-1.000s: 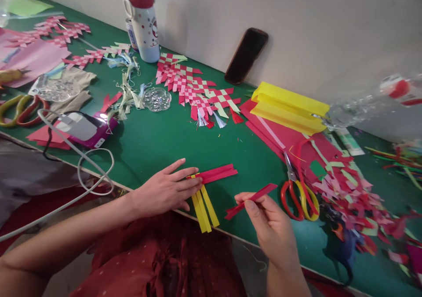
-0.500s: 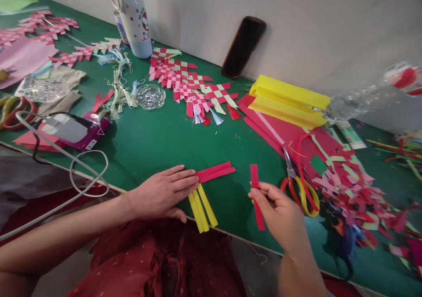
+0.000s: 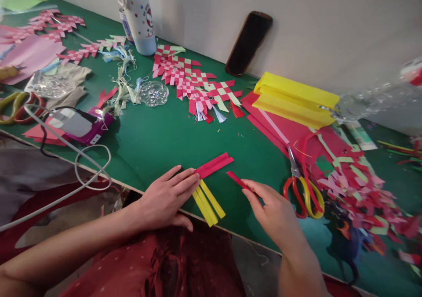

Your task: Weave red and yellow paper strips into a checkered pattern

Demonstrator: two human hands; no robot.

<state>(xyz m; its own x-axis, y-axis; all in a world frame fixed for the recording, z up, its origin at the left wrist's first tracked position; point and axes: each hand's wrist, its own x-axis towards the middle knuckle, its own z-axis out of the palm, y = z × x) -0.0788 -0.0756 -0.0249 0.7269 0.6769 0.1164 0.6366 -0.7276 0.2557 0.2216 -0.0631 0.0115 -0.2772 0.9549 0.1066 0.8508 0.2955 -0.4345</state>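
Observation:
My left hand lies flat near the table's front edge, its fingers stretched over the crossing of red paper strips and yellow paper strips. The red ones point to the right and the yellow ones toward me; where they meet is hidden under the fingers. Between thumb and fingers, my right hand pinches a separate red paper strip, whose free end points left toward the other strips without touching them.
Scissors lie right of my right hand, beside a heap of paper scraps. Folded yellow paper rests on red sheets behind. Woven paper fish, a bead dish, a bottle and a phone stand farther back.
My right hand has turned its red strip from upright to slanting left and brought it closer to the crossed strips. My left hand still presses on them. The view has shifted slightly.

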